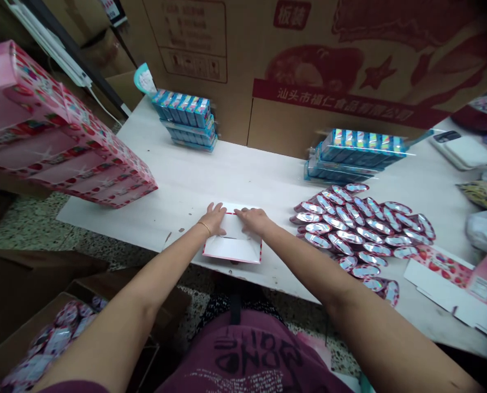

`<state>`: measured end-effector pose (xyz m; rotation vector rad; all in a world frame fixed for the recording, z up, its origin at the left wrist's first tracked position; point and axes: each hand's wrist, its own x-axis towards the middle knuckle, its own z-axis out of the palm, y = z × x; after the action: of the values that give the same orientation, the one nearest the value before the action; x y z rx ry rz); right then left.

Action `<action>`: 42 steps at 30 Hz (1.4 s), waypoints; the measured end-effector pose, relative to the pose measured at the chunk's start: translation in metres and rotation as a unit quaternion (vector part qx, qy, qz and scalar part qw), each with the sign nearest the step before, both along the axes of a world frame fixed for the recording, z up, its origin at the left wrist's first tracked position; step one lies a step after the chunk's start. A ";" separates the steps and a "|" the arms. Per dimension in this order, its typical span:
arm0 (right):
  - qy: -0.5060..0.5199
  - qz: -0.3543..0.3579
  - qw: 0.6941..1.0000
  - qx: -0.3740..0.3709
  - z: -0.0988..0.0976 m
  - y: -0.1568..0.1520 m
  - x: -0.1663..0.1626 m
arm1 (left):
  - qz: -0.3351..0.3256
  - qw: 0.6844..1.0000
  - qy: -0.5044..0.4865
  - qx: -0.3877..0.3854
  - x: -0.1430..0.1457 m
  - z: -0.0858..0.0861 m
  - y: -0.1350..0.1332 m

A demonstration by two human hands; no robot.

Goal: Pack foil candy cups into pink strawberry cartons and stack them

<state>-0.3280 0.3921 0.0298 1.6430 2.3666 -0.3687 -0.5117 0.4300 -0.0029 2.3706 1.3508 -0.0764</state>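
Note:
A small white carton with red trim [233, 245] lies at the near edge of the white table [186, 174], its open side toward me. My left hand [214, 217] rests on its far left corner, fingers stretched flat. My right hand [252, 218] presses on its far right part, fingers curled down over a flap. Neither hand lifts anything off the table.
Several shiny red-rimmed packets [358, 229] are spread right of the carton. Two stacks of blue boxes [188, 120] [356, 155] stand at the back before big cardboard cartons [329, 71]. Pink display boxes [51, 131] sit left, flat cartons [452, 284] right. A box of packets [59, 333] sits on the floor.

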 end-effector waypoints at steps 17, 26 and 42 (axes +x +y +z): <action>0.137 0.099 0.981 0.097 0.043 -0.086 -0.015 | 0.297 0.816 -0.495 -0.026 -0.062 0.051 -0.089; 0.133 0.275 0.919 0.250 -0.063 -0.132 0.021 | 0.426 0.757 -0.491 0.069 -0.076 0.035 -0.096; 0.142 0.052 0.989 0.009 -0.079 -0.097 -0.053 | 0.347 0.837 -0.419 0.062 -0.057 0.051 -0.098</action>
<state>-0.3809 0.2948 -0.0492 1.5566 2.6530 -0.5991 -0.5686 0.3320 0.0484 1.4838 1.6103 1.1355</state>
